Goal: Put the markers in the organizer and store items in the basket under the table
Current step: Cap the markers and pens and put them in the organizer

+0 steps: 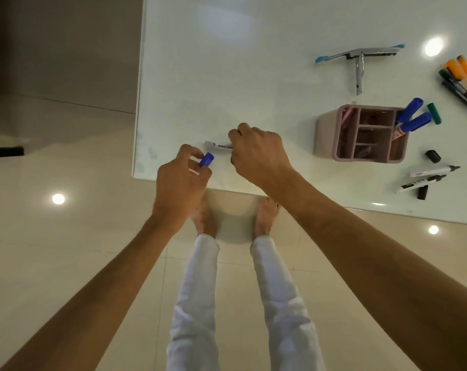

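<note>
A white glass table point(253, 62) is seen from straight above, with bare feet and white trousers point(194, 303) visible below its near edge at about 6 o'clock.

The left hand point(180, 180) is curled around a blue cap point(207, 159), which is pinched between thumb and fingertips just off the table's near corner. The right hand point(259, 153) is clenched on a white marker point(217, 146); only the barrel's tail end is seen poking out toward 9 o'clock, and the tip is hidden inside the fist. Cap and marker are close but apart, not yet joined.

Over at roughly 3 o'clock from the hands, a pink organizer point(326, 137) is standing on the table, split into several compartments. Two blue-capped markers point(411, 116) are already parked in its right-hand compartment, leaning out toward 2 o'clock, with a green cap point(434, 113) lying just beside them.

Below the organizer, around 5 o'clock of it, two uncapped black markers point(425, 178) are lying near two loose black caps point(433, 156). A bunch of orange and dark markers point(462, 79) is piled at the far right edge. A metal tool with blue ends point(360, 53) is lying at 12 o'clock of the organizer; what exactly it is can't be told.
</note>
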A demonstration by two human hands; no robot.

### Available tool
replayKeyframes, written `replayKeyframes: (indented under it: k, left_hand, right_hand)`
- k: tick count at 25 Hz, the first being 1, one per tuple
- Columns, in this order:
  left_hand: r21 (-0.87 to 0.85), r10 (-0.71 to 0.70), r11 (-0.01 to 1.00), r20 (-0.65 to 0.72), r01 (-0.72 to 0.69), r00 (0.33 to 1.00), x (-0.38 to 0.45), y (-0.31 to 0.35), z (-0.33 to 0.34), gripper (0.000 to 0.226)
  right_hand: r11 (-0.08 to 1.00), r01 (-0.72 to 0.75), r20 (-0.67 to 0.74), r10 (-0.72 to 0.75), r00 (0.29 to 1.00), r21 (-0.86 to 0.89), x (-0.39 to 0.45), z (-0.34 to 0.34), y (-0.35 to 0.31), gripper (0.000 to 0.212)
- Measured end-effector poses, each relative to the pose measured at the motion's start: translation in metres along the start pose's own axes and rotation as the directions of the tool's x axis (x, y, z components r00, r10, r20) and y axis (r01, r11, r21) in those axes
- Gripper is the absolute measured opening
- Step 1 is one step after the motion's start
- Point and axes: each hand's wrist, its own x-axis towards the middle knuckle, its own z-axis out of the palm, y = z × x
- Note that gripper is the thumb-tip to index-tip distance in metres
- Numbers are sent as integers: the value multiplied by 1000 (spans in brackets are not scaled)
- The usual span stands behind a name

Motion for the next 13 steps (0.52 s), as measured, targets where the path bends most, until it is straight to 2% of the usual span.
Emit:
replayKeyframes:
  k: [1,3,5,6,7,9,13]
  left_hand:
    - [-18,19,1000,2,-18,1000,-4,-6,-13,23]
    - [-51,22,998,1,-22,1000,-10,-17,-29,21]
    - [-57,-28,998,17,29,999,-8,-26,-32,24]
    - [-30,-36,999,32,37,999,-5,-29,-29,34]
    - [1,-31,1000,52,31,998,-2,-34,-22,46]
    - [26,-35,999,25,34,999,3,-34,-9,59]
    - [-83,-47,996,-163,34,986,17,-15,-1,63]
  right_hand:
    - [998,-57,-4,58,998,32,1,-5,-2,16]
    - [938,-248,-73,273,959,240,-4,-19,3,21]
    - [732,-383,-82,511,856,564,-18,-33,16,21]
    - [630,-388,-57,567,822,673,-27,-40,23,19]
    - [569,-385,-35,590,807,727,-38,-44,30,16]
    - [522,-408,8,608,794,749,-60,-46,41,15]
    - [427,-456,116,619,777,781,-99,-44,51,17]
